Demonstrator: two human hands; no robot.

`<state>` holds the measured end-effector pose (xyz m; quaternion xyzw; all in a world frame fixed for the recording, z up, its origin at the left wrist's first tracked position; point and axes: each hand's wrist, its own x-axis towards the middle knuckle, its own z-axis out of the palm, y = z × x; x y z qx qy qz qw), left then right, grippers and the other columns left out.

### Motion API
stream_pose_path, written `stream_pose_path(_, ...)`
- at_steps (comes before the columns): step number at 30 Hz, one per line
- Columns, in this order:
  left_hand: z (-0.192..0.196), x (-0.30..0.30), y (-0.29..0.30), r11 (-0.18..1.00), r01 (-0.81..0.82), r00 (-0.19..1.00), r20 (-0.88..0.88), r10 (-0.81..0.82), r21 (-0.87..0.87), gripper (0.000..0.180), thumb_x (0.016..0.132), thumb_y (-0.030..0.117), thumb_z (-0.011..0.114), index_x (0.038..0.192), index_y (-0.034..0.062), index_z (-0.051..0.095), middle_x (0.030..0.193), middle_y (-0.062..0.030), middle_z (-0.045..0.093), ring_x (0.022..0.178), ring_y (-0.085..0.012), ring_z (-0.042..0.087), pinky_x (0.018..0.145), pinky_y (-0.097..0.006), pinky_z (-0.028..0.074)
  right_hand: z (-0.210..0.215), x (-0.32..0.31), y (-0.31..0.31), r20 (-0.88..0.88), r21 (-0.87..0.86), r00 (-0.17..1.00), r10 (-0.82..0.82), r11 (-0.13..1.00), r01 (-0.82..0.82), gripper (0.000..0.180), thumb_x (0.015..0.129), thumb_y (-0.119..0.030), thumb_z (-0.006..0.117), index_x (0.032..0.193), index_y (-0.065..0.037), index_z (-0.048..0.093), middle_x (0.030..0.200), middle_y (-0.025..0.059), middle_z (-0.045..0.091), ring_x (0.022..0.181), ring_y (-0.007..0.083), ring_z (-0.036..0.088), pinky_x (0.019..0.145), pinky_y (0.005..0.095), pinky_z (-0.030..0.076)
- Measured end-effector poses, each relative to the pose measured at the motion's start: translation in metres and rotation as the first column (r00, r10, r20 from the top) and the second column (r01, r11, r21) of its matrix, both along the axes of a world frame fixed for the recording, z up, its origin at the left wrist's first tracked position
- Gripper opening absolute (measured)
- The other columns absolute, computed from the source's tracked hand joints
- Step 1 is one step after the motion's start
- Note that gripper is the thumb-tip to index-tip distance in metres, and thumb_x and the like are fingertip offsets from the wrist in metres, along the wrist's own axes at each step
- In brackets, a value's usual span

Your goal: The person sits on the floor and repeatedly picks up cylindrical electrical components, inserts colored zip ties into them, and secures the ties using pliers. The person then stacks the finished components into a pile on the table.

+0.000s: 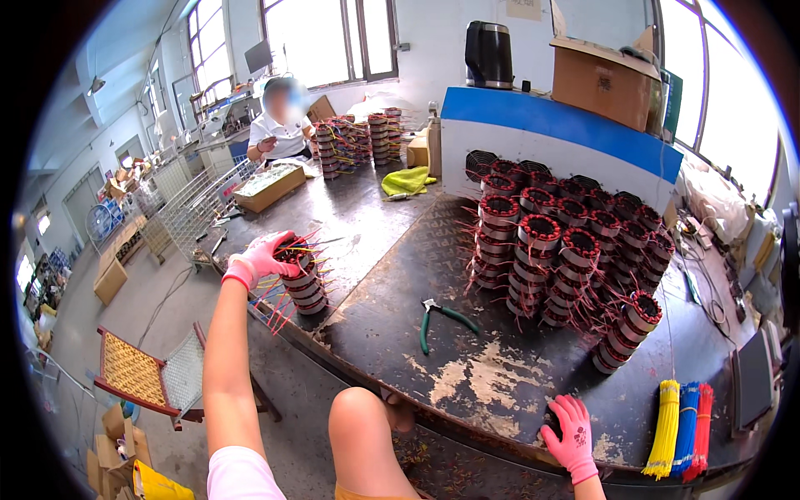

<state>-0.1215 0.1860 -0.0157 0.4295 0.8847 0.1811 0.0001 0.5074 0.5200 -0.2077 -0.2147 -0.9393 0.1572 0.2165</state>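
My left hand (263, 257), in a pink glove, reaches out to a short stack of wound motor stators (305, 287) near the table's left edge. Its fingers curl over the rim of the top stator, and red, yellow and blue wire leads stick out around the stack. My right hand (572, 435), gloved the same way, lies flat on the table's front edge with fingers stretched and nothing in it. Between the hands lie green-handled pliers (443, 322), jaws toward the far side. Beyond my right hand stands a leaning stack of stators (627, 333).
Many stator stacks (533, 250) crowd the right side before a blue-and-white cabinet (562, 125). Yellow, blue and red wire bundles (685, 429) lie at right. A yellow-green cloth (407, 182) lies farther back. A co-worker (282, 125) sits beyond, near more stacks. A chair (154, 371) stands left.
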Motion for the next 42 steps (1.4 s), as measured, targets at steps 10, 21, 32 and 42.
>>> stream_pose_path(10,-0.018,0.047,0.019,0.941,-0.296,0.918,-0.321,0.232,-0.165,0.119,0.059,0.052,0.09,0.157,0.0159,0.035,0.16,-0.0186,0.035,0.152,-0.0383,0.024,0.127,-0.046,0.015,0.002,0.001,0.0,0.018,0.001,1.0,-0.008,1.0,0.008,0.051,0.081,-0.028,0.073,0.126,-0.006,0.061,0.138,0.0139,0.057,0.135,0.0376,0.047,0.117,0.0525,0.032)
stream_pose_path(21,-0.018,0.033,0.011,0.94,-0.26,0.938,-0.29,0.191,-0.222,0.116,0.065,0.05,0.088,0.159,0.0141,0.029,0.159,-0.0204,0.034,0.151,-0.0361,0.025,0.126,-0.047,0.016,0.004,0.0,-0.002,0.026,-0.006,0.999,-0.023,1.0,0.023,0.051,0.08,-0.026,0.074,0.125,-0.006,0.061,0.138,0.0137,0.057,0.135,0.0385,0.047,0.117,0.0531,0.032)
stream_pose_path(32,-0.021,0.01,-0.002,0.997,-0.069,0.968,-0.237,0.078,0.044,0.1,0.065,0.044,0.087,0.149,0.0077,0.047,0.143,-0.017,0.054,0.138,-0.0372,0.043,0.12,-0.045,0.026,0.0,0.0,0.0,0.019,0.003,1.0,-0.014,1.0,0.014,0.051,0.08,-0.026,0.074,0.125,-0.006,0.061,0.138,0.0135,0.057,0.135,0.0384,0.047,0.117,0.0527,0.033)
stream_pose_path(42,-0.026,0.021,0.0,0.993,-0.111,0.978,-0.172,0.116,0.042,0.104,0.061,0.038,0.089,0.152,0.0154,0.045,0.154,-0.0183,0.042,0.143,-0.0399,0.034,0.121,-0.045,0.029,0.0,0.001,0.002,0.012,0.011,1.0,-0.01,1.0,0.01,0.05,0.08,-0.025,0.074,0.125,-0.006,0.061,0.138,0.0135,0.057,0.134,0.0382,0.047,0.116,0.0529,0.033)
